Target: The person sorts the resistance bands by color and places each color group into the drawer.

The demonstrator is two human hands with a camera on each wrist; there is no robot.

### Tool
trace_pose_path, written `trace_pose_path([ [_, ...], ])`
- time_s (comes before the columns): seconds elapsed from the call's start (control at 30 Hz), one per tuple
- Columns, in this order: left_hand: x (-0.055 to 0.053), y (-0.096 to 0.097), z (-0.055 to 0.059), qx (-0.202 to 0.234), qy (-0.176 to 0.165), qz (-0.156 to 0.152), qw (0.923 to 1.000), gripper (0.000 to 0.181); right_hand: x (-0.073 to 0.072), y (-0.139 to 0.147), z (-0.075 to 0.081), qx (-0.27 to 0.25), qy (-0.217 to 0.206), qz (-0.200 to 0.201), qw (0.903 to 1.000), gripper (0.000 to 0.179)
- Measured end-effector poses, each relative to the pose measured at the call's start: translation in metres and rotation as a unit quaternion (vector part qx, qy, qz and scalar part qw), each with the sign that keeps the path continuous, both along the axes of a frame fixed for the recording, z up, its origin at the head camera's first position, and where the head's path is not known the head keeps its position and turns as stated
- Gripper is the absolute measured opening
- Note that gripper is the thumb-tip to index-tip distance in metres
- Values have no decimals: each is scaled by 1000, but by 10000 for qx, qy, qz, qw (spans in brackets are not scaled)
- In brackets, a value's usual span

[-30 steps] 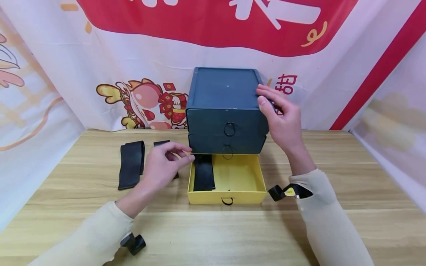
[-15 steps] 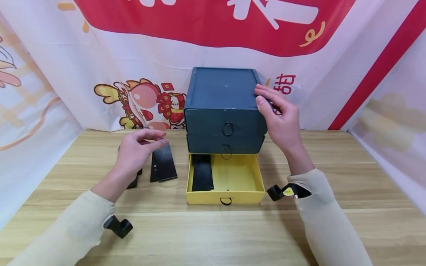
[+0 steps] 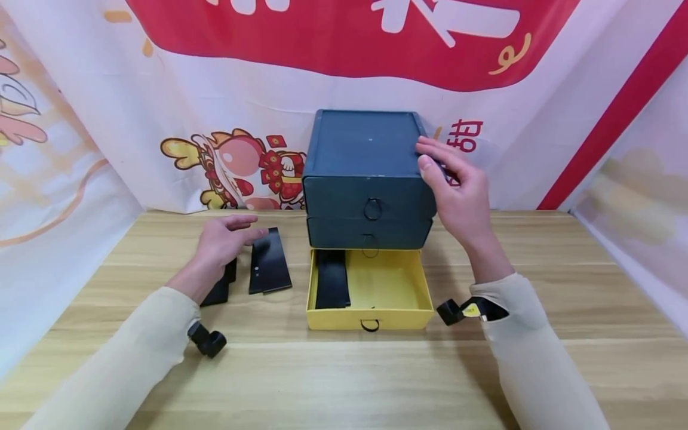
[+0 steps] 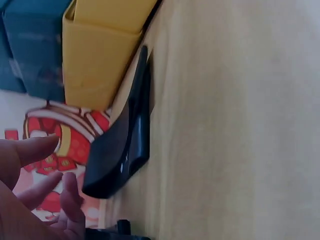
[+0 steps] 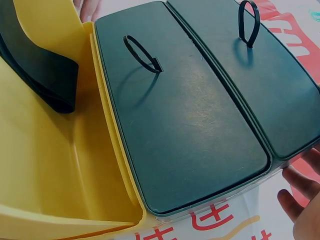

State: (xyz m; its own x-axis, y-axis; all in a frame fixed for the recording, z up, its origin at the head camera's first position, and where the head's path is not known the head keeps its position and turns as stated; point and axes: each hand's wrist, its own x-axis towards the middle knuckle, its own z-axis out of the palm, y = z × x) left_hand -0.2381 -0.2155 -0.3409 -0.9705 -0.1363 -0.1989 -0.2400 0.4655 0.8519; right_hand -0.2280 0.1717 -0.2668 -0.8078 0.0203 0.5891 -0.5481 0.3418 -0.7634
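Observation:
My left hand (image 3: 220,243) hovers over the table, left of the drawers, with thumb and fingers apart and nothing between them. Just right of it lies a folded black strip (image 3: 270,263), and another black strip (image 3: 217,292) is partly hidden beneath the hand. In the left wrist view, the fingers are clear of the folded strip (image 4: 120,145). My right hand (image 3: 463,194) rests on the top right edge of the dark blue drawer unit (image 3: 369,149), its fingers fairly straight. Below, the yellow drawer (image 3: 387,280) is pulled out, with a black strip (image 3: 332,280) along its left side.
Two blue drawer fronts with black loop pulls (image 3: 372,209) are closed above the yellow drawer. A printed cloth (image 3: 258,95) hangs behind the unit. The wooden table (image 3: 344,376) extends in front and to both sides.
My left hand has moved left from the yellow drawer's left edge to above the black strips on the table. The right hand and the drawers have stayed in place.

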Motion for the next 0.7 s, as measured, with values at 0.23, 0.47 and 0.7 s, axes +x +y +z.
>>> trace_pose_path([
  [0.23,-12,1,-9,6,-319,128,9994,60,1,2,2,17,27,21,10000,42],
  [0.47,-13,6,-10,-120,-275,259,9992,51,1,3,1,-1,39,-7,10000,42],
  [0.7,-10,7,-9,-592,36,338,9977,41,1,1,1,1,46,22,10000,42],
])
